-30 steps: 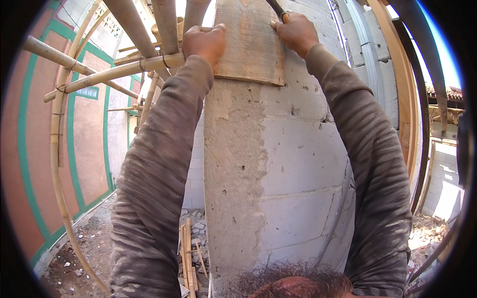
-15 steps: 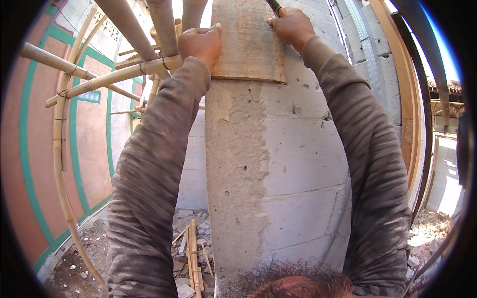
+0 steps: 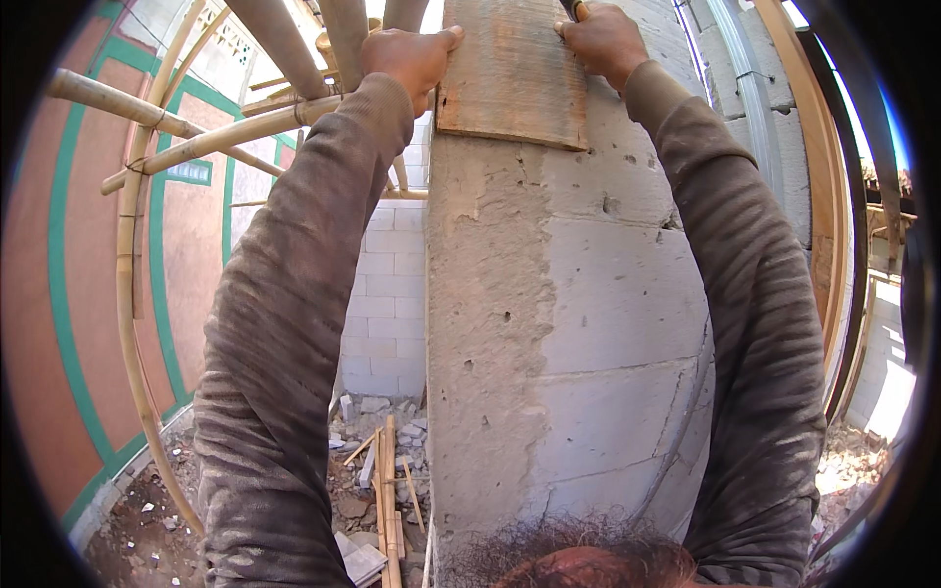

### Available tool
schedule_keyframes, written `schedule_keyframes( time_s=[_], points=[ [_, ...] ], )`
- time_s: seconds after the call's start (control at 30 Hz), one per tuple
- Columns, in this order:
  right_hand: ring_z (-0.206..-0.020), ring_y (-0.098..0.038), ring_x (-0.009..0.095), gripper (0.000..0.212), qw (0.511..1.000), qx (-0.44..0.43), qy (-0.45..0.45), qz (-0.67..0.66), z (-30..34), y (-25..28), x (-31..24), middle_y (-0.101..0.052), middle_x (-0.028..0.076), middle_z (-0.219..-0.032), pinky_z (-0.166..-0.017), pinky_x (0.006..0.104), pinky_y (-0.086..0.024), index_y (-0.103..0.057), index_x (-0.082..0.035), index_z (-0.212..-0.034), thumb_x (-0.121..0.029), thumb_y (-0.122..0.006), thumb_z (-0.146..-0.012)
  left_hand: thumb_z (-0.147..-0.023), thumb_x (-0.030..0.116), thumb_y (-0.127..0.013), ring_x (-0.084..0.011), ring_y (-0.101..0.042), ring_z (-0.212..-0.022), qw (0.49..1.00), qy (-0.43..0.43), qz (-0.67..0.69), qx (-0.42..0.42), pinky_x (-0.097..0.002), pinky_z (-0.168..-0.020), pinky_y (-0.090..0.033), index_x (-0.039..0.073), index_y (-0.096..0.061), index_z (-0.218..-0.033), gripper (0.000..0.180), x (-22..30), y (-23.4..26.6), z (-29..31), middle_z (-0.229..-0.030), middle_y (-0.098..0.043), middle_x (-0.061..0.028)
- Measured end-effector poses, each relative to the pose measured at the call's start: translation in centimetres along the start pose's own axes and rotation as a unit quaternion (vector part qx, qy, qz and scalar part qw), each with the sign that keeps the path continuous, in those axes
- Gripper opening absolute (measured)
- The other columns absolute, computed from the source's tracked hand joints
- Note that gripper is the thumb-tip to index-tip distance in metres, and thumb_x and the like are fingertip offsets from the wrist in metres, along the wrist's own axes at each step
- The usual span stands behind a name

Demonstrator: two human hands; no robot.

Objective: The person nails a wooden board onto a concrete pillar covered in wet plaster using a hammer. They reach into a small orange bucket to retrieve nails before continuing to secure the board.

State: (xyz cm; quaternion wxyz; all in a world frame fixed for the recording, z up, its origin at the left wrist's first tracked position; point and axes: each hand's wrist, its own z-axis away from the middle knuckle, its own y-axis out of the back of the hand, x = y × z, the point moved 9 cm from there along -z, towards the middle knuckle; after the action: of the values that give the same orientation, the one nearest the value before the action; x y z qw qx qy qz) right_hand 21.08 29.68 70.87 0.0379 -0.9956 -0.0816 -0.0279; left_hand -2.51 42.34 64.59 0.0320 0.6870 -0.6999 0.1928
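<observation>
A flat wooden board (image 3: pixel 514 78) lies against the masonry at 12 o'clock, its near edge sloping slightly down toward the 3 o'clock side and its far end cut off by the frame. The left hand (image 3: pixel 402 61), between 11 and 12 o'clock, is curled at the board's edge with its thumb against it; its fingertips are hidden, but it appears clamped there, probably to steady the board. The right hand (image 3: pixel 608 44), at 1 o'clock, is closed around a dark handle (image 3: pixel 569 8) beside the opposite edge, its thumb reaching toward the board; the handle's far end is out of sight. Holding opposite edges likely keeps the board from twisting. It seems to sit flat over both the rough grey plaster strip (image 3: pixel 485 294) and the pale block wall (image 3: pixel 627 314), which run from it toward 6 o'clock. At 10 o'clock bamboo poles (image 3: pixel 235 134) cross and are tied, presumably so the joints hold firm. Loose timber strips (image 3: pixel 388 490) lie among rubble (image 3: pixel 412 431) at 7 o'clock.
</observation>
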Motion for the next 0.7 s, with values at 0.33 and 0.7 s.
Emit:
schedule_keyframes(
  time_s=[0.33, 0.7],
  points=[
    [-0.096, -0.072, 0.041, 0.033, 1.000, 0.001, 0.015, 0.008, 0.2, -0.3, -0.4, -0.072, 0.028, -0.096, -0.085, 0.0450, -0.057, -0.075, 0.001, -0.100, -0.025, -0.066, -0.081, -0.089, 0.033, -0.082, -0.0202, -0.072, -0.080, 0.999, 0.015, 0.014, -0.032, -0.0310, -0.071, -0.059, -0.019, -0.061, -0.112, 0.061, -1.0, -0.3, -1.0, -0.096, -0.071, -0.0192],
    [-0.093, -0.073, 0.040, 0.032, 1.000, -0.008, -0.011, -0.002, 0.1, -0.5, 0.1, -0.073, 0.027, -0.093, -0.082, 0.0442, -0.058, -0.075, 0.001, -0.097, -0.024, -0.067, -0.079, -0.086, 0.019, -0.084, -0.0220, -0.072, -0.085, 0.992, 0.007, 0.122, 0.032, -0.0354, -0.075, -0.060, -0.013, -0.071, -0.105, 0.040, -0.6, -0.2, 1.2, -0.098, -0.074, -0.0189]
  ],
)
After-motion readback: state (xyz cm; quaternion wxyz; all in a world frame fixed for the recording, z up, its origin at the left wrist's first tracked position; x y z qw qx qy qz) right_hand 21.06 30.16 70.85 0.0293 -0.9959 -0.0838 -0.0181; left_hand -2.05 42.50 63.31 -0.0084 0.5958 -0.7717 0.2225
